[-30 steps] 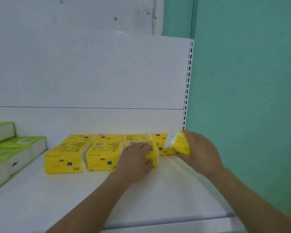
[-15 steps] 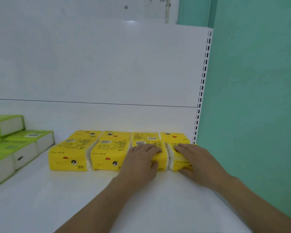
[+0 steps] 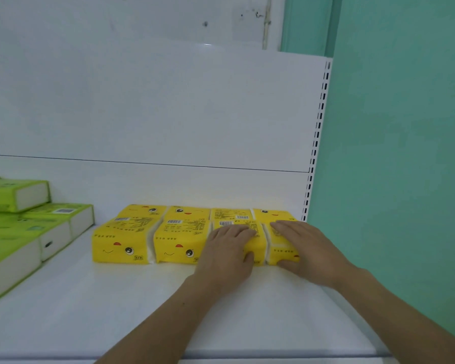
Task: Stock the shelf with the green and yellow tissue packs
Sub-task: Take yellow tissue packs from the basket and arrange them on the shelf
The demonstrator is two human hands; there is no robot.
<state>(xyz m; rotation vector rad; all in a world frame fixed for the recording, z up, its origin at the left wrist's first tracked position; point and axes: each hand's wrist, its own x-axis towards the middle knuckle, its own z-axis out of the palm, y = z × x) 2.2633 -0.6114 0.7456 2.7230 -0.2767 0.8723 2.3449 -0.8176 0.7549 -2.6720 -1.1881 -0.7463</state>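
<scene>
Two rows of yellow tissue packs with cartoon faces lie side by side on the white shelf, the back row against the back panel. My left hand rests flat on the third front pack, fingers over its top and thumb on its front face. My right hand lies on the rightmost front pack, fingers across the top and thumb along its lower front edge. Green tissue packs are stacked at the left.
A slotted shelf upright stands just right of the yellow packs, with a teal wall beyond it. The shelf's front edge runs below my forearms. A strip of bare shelf separates the green stack from the yellow rows.
A second ago my right hand held a yellow pack tilted in the air at the row's right end. That pack now lies flat in the front row. My left hand stayed on its pack.
</scene>
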